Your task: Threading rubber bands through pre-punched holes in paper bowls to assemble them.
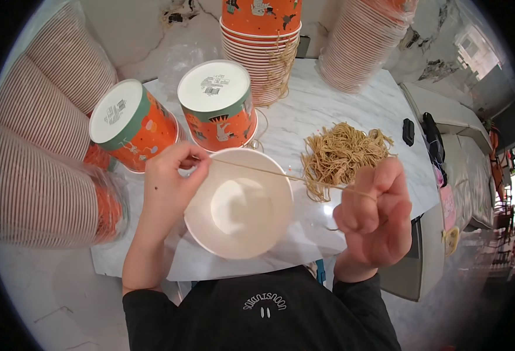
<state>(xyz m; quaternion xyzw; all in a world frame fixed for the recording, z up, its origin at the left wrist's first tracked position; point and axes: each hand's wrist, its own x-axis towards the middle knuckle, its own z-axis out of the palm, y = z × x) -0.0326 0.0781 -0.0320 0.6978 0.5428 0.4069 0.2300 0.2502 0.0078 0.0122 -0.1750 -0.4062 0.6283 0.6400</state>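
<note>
A length of tan twine point(281, 174) is pulled taut across the mouth of a white paper bucket point(276, 216), which stands with its open top facing me. My left hand point(172, 181) pinches one end between thumb and fingertips by the bucket's far left rim. On the other side my right hand point(377, 213) is raised with curled fingers, and the twine runs into it. A short tail of twine shows below that hand. Beyond it lies a loose heap of cut twine pieces point(348, 155) on the marble-patterned table point(304, 228).
Two upside-down orange and green buckets point(137, 131) point(217, 105) stand behind my left hand. A tall bucket stack point(260, 58) with twine hanging from it rises at the back. Wrapped stacks point(40, 181) crowd the left; another point(365, 44) stands back right. A small black object point(408, 132) lies near the right edge.
</note>
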